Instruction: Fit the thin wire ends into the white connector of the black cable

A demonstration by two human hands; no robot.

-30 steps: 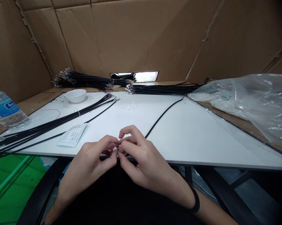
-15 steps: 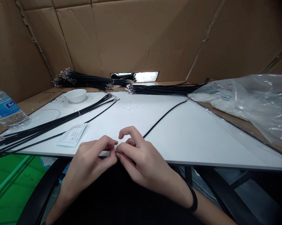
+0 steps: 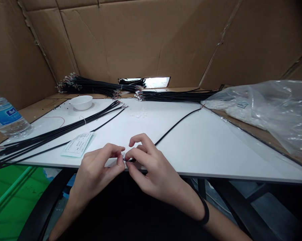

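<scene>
At the near edge of the white table, my two hands meet in a pinch. My right hand pinches the near end of a single black cable that runs away toward the back right. My left hand has thumb and fingers closed against that cable tip, on something too small to make out. A few tiny white connectors lie on the table's middle.
A long bundle of black cables crosses the left side, beside a paper label. A white bowl, more cable bundles at the back, a water bottle far left, a clear plastic bag right. Cardboard walls surround.
Both hands have crept slightly forward onto the table edge, staying pinched together. The cable's far end has shifted a little on the table.
</scene>
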